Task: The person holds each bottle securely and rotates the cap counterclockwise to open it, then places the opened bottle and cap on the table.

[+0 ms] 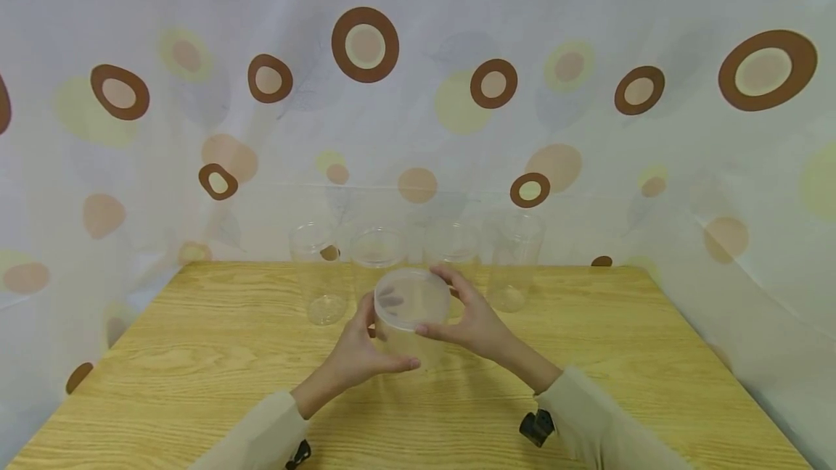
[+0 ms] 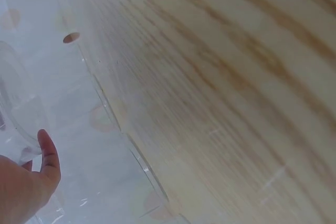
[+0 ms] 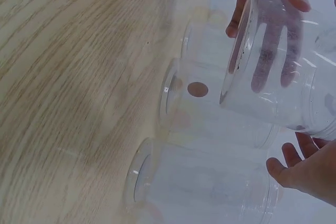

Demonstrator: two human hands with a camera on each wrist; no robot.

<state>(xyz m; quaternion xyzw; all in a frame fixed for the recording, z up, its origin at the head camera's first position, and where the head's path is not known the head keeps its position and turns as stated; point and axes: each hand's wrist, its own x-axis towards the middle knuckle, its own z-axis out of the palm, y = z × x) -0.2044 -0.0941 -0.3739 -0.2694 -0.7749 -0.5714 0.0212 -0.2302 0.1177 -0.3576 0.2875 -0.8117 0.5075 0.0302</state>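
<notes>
A clear plastic jar with a frosted, see-through lid is held upright above the table in the head view. My left hand grips its body from the left, thumb across the near side; its fingers show through the clear wall in the right wrist view. My right hand spans the lid from the right, thumb at the near rim and fingers at the far rim. In the left wrist view only part of the left hand and the jar's edge show at the left.
Several more clear jars stand in a row behind the held one, among them a left jar and a right jar. They are on a wooden table. A patterned cloth hangs along the table's back and sides.
</notes>
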